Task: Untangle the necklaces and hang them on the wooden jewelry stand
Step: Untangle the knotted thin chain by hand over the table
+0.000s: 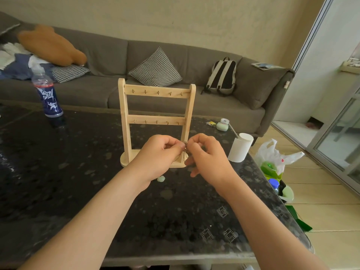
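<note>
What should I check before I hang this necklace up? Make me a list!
1. Grip: left hand and right hand both pinch the chain: ok.
2. Knots gone from the chain: cannot tell, it is bunched between the fingertips.
3. Bare hooks on the stand: ok, both rows.
4. Upright stand on the table: ok.
5. Free-hanging green pendant: cannot tell, it shows below the left hand.
</note>
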A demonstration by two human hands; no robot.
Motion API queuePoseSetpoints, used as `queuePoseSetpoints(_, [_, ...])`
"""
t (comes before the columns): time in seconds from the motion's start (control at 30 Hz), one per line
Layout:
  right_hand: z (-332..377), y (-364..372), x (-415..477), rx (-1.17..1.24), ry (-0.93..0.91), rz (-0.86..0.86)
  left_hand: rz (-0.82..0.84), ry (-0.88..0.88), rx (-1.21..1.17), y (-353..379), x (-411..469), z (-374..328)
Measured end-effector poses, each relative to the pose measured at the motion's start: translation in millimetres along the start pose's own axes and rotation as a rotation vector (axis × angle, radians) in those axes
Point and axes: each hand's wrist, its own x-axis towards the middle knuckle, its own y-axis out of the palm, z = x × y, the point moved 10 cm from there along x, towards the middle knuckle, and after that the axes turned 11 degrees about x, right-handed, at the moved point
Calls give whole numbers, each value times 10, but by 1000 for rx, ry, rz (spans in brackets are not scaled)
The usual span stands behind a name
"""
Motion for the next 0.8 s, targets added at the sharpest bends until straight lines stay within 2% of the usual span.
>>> queuePoseSetpoints(0.2, [-57, -43, 39, 21, -12, -34, -47, 42, -11, -61, -22, -33])
queuePoseSetpoints(0.43, [-8, -58, 32, -94, -73, -48, -93, 57, 63, -115, -33, -63])
queuePoseSetpoints(0.57, [24, 9, 22, -140, -99, -11, -114, 110, 169, -137, -39, -116])
queuePoseSetpoints(0.8, [186, 146, -90, -322, -253, 92, -120, 31, 102, -201, -52, -38])
